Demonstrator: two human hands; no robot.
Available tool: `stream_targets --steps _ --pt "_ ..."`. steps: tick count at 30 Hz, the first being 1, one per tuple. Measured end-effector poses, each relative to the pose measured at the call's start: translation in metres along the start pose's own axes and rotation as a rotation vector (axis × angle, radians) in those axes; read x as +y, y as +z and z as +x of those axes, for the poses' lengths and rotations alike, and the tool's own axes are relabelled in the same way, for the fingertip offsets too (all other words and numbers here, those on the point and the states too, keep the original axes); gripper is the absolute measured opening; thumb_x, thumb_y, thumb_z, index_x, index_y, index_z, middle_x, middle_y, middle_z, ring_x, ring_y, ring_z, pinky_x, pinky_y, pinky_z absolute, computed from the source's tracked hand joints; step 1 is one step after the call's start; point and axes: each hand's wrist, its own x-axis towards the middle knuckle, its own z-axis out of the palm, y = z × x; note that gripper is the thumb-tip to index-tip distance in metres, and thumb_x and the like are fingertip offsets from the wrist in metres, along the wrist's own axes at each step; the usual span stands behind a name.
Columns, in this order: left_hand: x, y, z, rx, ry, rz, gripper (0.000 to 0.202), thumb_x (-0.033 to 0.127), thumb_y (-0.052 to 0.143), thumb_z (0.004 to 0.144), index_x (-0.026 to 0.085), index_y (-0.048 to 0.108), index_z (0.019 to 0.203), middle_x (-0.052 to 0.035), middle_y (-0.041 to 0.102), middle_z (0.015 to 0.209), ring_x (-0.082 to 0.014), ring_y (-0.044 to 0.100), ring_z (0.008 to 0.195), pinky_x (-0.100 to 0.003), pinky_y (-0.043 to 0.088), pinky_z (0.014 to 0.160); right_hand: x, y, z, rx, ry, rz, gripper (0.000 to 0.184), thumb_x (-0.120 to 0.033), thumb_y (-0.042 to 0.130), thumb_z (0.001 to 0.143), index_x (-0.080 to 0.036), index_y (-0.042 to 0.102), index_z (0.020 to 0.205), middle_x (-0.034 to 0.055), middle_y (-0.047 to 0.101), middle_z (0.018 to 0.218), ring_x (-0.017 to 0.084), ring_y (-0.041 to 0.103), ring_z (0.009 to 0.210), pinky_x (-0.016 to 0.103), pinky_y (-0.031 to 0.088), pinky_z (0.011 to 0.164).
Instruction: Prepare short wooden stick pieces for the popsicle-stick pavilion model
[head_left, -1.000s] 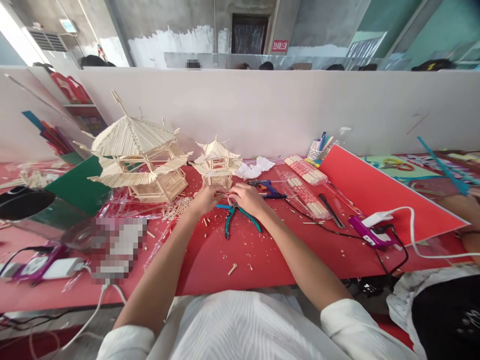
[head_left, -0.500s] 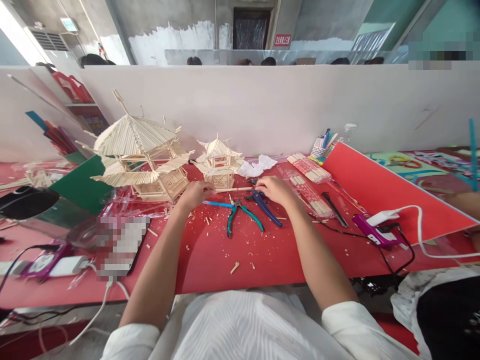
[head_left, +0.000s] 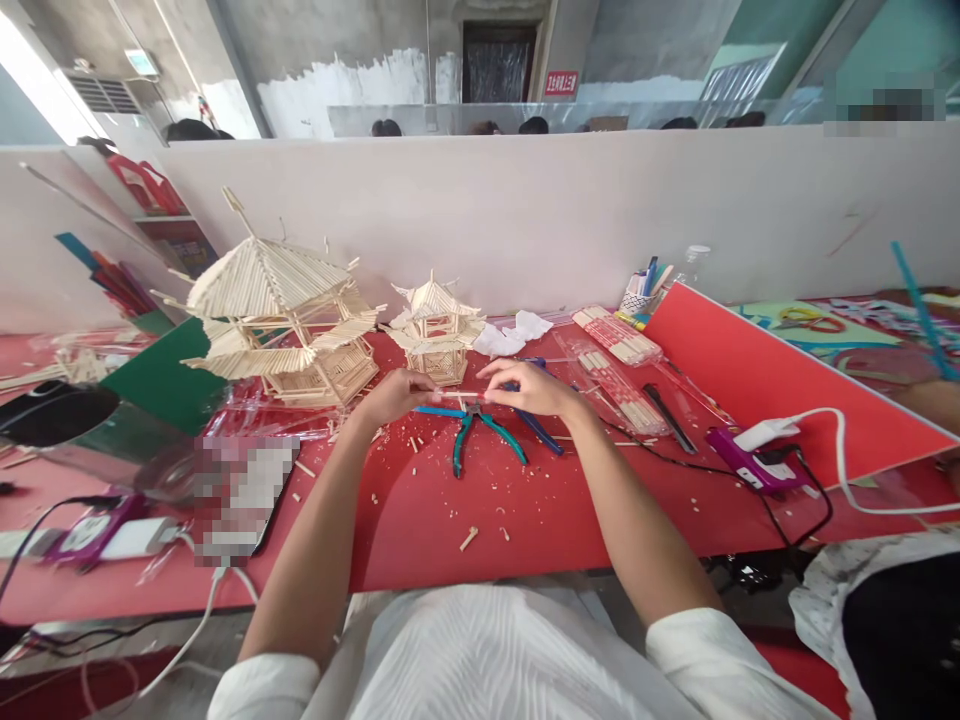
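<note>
Holding a thin wooden stick (head_left: 459,394) between both hands, the left hand (head_left: 394,395) pinches its left end and the right hand (head_left: 529,388) pinches its right end. The stick's long axis runs left to right, level above the red table (head_left: 525,500). Teal-handled pliers (head_left: 480,432) lie just below it, nearer the right hand. The small stick pavilion (head_left: 436,325) stands just behind.

Red surface (head_left: 570,520) spans frame, littered with wood offcuts (head_left: 466,538). Large stick pagoda (head_left: 281,320) left of centre, small pagoda (head_left: 436,328) beside it. Teal pliers (head_left: 480,432) at centre. Chopstick packs (head_left: 619,375) upper right of centre. Purple glue gun (head_left: 742,462) right. Green sheet (head_left: 161,380) left.
</note>
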Motion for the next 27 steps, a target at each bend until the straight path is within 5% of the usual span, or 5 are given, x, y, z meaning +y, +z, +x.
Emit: stream_targets --steps 7,14,20,27 --pt "0.014 0.011 0.005 -0.011 -0.008 -0.101 0.044 0.058 0.065 0.082 0.016 0.076 0.086 -0.0074 0.074 0.08 -0.0187 0.066 0.073 -0.029 0.053 0.071 -0.007 0.024 0.01 -0.104 0.025 -0.053 0.025 -0.036 0.06 0.091 -0.018 0.076 0.086 0.0034 0.074 0.08 0.016 0.063 0.072 0.026 0.041 0.068" --pt "0.009 0.005 0.004 0.253 -0.05 -0.104 0.057 0.064 0.048 0.091 0.013 0.068 0.106 -0.0117 0.073 0.099 -0.0198 0.067 0.086 -0.03 0.054 0.077 -0.003 0.011 0.006 -0.009 0.069 -0.069 0.025 -0.034 0.059 0.091 -0.016 0.076 0.083 0.0041 0.072 0.079 0.015 0.06 0.071 0.026 0.039 0.068" --pt "0.019 0.006 0.0 0.05 -0.181 -0.221 0.058 0.057 0.074 0.075 0.015 0.061 0.114 -0.0058 0.07 0.087 -0.019 0.067 0.075 -0.028 0.053 0.068 -0.003 0.011 0.005 -0.036 0.088 -0.075 0.031 -0.041 0.059 0.091 -0.016 0.075 0.082 0.0051 0.071 0.079 0.015 0.058 0.07 0.026 0.038 0.067" --pt "0.025 0.004 -0.002 0.092 -0.316 -0.299 0.059 0.043 0.081 0.067 0.015 0.059 0.115 0.0041 0.06 0.063 -0.0122 0.058 0.06 -0.021 0.041 0.057 -0.009 0.012 0.006 -0.056 0.066 -0.062 0.033 -0.045 0.059 0.092 -0.017 0.075 0.083 0.0054 0.072 0.083 0.016 0.06 0.073 0.027 0.039 0.07"
